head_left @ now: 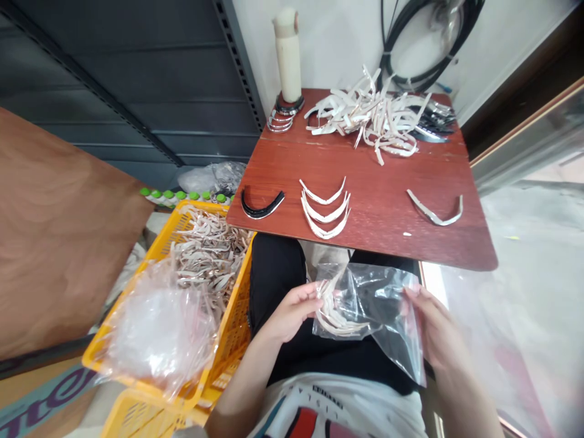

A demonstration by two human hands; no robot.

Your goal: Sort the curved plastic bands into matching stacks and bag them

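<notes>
Over my lap, a clear plastic bag (pixel 378 298) is stretched between both hands. My left hand (pixel 296 310) pinches its left end together with curved white strips (pixel 337 319), which lie in that part of the bag. The bag's right edge is held between the thumb and fingers of my right hand (pixel 431 322). On the red-brown table (pixel 374 176) in front are several curved white strips (pixel 325 213) in a nested group, a black curved piece (pixel 261 207) to their left and a single pale curved strip (pixel 435 210) to the right.
A tangled pile of white strips (pixel 369 115) and a cream bottle (pixel 288 61) stand at the table's back. Left of my legs, a yellow crate (pixel 235 310) holds more strips and a stack of clear bags (pixel 157 334). Coiled black cable (pixel 392 67) hangs on the wall.
</notes>
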